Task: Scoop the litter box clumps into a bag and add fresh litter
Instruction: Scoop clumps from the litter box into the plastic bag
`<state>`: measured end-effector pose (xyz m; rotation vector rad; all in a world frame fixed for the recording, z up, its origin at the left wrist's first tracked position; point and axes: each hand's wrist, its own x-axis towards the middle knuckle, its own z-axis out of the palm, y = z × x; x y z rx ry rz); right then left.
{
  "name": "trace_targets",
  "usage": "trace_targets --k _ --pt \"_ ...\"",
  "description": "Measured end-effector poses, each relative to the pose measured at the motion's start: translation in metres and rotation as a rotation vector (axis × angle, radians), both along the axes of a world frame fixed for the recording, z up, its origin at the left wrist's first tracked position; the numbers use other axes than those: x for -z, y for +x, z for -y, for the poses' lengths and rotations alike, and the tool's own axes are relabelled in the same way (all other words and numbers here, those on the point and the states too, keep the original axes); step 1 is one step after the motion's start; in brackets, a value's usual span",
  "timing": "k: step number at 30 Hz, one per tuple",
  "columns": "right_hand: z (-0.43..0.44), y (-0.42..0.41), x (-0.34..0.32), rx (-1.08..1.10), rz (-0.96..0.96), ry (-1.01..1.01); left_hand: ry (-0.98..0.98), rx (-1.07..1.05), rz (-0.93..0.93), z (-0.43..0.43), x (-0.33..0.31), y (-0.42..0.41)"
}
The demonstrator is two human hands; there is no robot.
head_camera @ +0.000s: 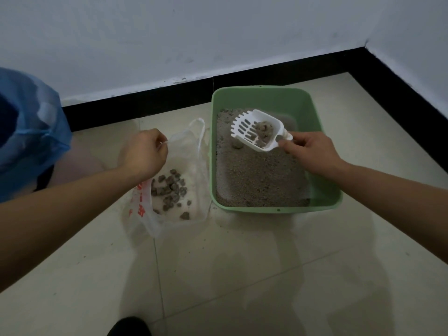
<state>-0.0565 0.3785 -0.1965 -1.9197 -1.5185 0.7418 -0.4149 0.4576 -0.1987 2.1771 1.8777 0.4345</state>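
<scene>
Gripping the white scoop [259,132] by its handle, your right hand [308,151] holds it above the grey litter [257,180] in the green litter box [278,210] — a few scooped clumps [264,131] sit in the slotted bowl, which points away to the left. A lone clump [237,144] lies on the litter just under the scoop. Your left hand [145,154] pinches a handle loop of the clear plastic bag [201,170], holding that edge up so the mouth stands open. The bag lies on the tiled floor [242,275], just beside the box's left wall, with a pile of dark clumps [169,187] inside it. The litter box sits on the floor near the black baseboard [145,99]. A blue bag [31,132] stands well off to your left — its contents can't be made out.
</scene>
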Motion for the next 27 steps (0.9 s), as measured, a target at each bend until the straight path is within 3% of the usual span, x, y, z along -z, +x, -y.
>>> trace_targets --k 9,17,19,23,27 --pt "0.001 0.000 0.005 -0.025 0.062 -0.009 0.017 -0.062 0.043 -0.005 0.002 -0.001" --pt "-0.003 -0.040 -0.018 -0.208 0.011 -0.026 -0.027 -0.123 0.157 -0.004 0.004 -0.004" --pt "-0.010 -0.061 -0.026 -0.321 0.163 -0.044 -0.039 -0.136 0.178 -0.006 0.005 -0.005" --pt "-0.027 -0.121 -0.041 -0.536 0.683 -0.060 -0.050 -0.159 0.251 -0.010 0.008 -0.009" --pt "-0.024 -0.170 -0.049 -0.785 1.137 0.184 -0.052 -0.186 0.308 -0.011 0.010 -0.009"
